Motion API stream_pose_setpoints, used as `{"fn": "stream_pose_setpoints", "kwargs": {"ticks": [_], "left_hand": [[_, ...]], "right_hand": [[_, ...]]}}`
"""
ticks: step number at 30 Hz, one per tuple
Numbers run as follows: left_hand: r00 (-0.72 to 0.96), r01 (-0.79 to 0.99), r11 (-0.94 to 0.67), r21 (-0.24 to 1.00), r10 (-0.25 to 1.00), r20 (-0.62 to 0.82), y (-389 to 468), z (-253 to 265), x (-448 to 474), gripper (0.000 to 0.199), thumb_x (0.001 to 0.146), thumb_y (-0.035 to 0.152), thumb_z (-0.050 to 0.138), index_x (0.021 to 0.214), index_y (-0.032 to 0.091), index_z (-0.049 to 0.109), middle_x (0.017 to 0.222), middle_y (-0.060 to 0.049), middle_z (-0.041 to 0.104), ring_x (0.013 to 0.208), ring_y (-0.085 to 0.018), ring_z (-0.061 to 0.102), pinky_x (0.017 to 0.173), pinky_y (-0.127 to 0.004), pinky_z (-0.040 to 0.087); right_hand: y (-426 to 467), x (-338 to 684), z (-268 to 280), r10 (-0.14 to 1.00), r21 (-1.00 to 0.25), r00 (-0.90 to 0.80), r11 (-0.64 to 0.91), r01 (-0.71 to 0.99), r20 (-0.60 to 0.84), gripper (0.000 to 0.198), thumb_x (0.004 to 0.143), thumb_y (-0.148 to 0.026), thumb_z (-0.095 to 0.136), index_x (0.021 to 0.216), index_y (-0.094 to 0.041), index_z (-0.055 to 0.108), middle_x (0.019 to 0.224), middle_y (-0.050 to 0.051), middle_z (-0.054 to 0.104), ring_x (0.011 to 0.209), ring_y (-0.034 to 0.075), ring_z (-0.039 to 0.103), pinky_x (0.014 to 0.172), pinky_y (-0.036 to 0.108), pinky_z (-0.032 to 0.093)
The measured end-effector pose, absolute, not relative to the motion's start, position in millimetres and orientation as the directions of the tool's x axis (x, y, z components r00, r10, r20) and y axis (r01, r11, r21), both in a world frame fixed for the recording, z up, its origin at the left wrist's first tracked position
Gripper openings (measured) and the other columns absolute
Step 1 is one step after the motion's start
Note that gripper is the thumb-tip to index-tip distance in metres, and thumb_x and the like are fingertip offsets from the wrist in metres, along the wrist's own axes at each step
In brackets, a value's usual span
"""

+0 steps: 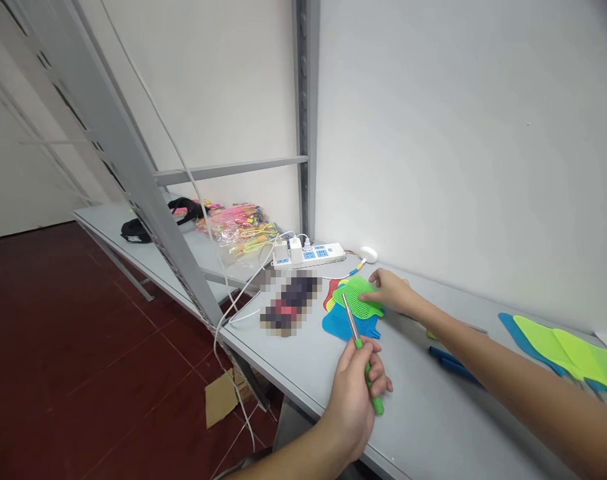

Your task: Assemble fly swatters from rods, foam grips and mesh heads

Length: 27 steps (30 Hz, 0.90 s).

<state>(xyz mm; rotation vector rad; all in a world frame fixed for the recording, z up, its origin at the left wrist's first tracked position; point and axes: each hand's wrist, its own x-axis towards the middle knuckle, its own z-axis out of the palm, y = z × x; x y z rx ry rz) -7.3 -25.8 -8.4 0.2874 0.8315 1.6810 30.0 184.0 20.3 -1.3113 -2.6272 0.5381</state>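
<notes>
Holding a green-handled metal rod (pixel 351 317), the left hand (pixel 354 390) appears in the head view. The right hand (pixel 392 291) touches a green mesh sheet (pixel 357 304) over a blue sheet (pixel 339 323) on the surface (pixel 288 363); whether it pinches, I cannot clearly tell.

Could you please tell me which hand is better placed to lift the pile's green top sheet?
Probably the right hand: its fingers are at the edge of the green sheet, while the left hand holds a rod.
</notes>
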Motion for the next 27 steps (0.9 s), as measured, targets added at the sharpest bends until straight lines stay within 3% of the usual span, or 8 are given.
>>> {"fn": "stream_pose_setpoints", "kwargs": {"ticks": [2,5,8,13,16,21,24,27], "left_hand": [[-0.287,-0.756,-0.068,0.651,0.928,-0.237,-25,-8,-7,0.02,0.089,0.038,0.056,0.087,0.018,0.051,0.058,0.01,0.032,0.045,-0.004,0.025,0.059,-0.024,0.034],[-0.289,-0.762,-0.068,0.644,0.925,-0.245,-25,-8,-8,0.022,0.087,0.039,0.058,0.087,0.018,0.051,0.059,0.01,0.033,0.045,-0.004,0.024,0.056,-0.023,0.03],[-0.3,-0.763,-0.071,0.643,0.919,-0.255,-24,-8,-8,0.024,0.085,0.04,0.06,0.087,0.018,0.051,0.059,0.01,0.033,0.044,-0.004,0.024,0.055,-0.023,0.03],[-0.297,-0.759,-0.07,0.647,0.922,-0.248,-24,-7,-8,0.023,0.087,0.039,0.058,0.088,0.017,0.051,0.059,0.01,0.033,0.045,-0.004,0.023,0.057,-0.023,0.031],[-0.297,-0.753,-0.074,0.653,0.924,-0.239,-25,-6,-8,0.021,0.088,0.038,0.057,0.088,0.017,0.05,0.059,0.01,0.033,0.045,-0.004,0.023,0.057,-0.023,0.032],[-0.243,-0.72,-0.031,0.693,0.947,-0.21,-26,-7,-10,0.022,0.091,0.04,0.053,0.087,0.018,0.048,0.058,0.01,0.031,0.045,-0.004,0.02,0.054,-0.022,0.027],[-0.101,-0.569,0.059,0.82,0.985,-0.141,-32,-6,-10,0.028,0.095,0.047,0.044,0.092,0.019,0.049,0.057,0.01,0.033,0.045,-0.006,0.019,0.049,-0.022,0.022],[-0.008,-0.158,0.05,0.986,0.999,-0.052,-42,-1,-6,0.037,0.098,0.051,0.037,0.103,0.019,0.054,0.056,0.007,0.037,0.049,-0.009,0.029,0.049,-0.023,0.023]], "right_hand": [[187,33,21,0.813,-0.438,-0.581,0.509,0.741,-0.037,0.049,0.083,-0.059,0.055,0.107,-0.017,0.06,0.099,0.009,0.069,0.087,0.023,0.063,0.077,0.034,0.04],[190,36,21,0.828,-0.499,-0.559,0.465,0.731,-0.047,0.055,0.086,-0.064,0.046,0.109,-0.015,0.06,0.101,0.011,0.069,0.09,0.024,0.063,0.076,0.033,0.04],[192,33,20,0.824,-0.537,-0.564,0.449,0.714,-0.061,0.06,0.072,-0.069,0.063,0.101,-0.017,0.062,0.098,0.01,0.07,0.091,0.027,0.063,0.081,0.037,0.038],[192,25,14,0.827,-0.638,-0.553,0.374,0.673,-0.099,0.047,0.053,-0.056,0.082,0.073,-0.02,0.06,0.071,0.003,0.067,0.079,0.026,0.061,0.078,0.037,0.039],[191,30,18,0.826,-0.757,-0.552,0.287,0.587,-0.114,0.039,0.059,-0.049,0.081,0.071,-0.02,0.058,0.065,0.001,0.064,0.071,0.022,0.06,0.068,0.032,0.041],[175,61,44,0.853,-0.944,-0.521,0.141,0.299,-0.038,0.031,0.084,-0.054,0.055,0.077,-0.024,0.052,0.065,-0.002,0.056,0.058,0.014,0.05,0.057,0.028,0.041],[146,97,60,0.904,-0.983,-0.426,0.06,0.171,-0.019,0.041,0.09,-0.059,0.04,0.066,-0.025,0.036,0.05,-0.008,0.03,0.044,0.011,0.028,0.05,0.027,0.036],[103,137,67,0.937,-0.996,-0.338,-0.085,0.017,-0.085,0.052,0.089,-0.062,0.045,0.059,-0.025,0.025,0.05,-0.009,0.018,0.047,0.01,0.02,0.051,0.027,0.034]]}}
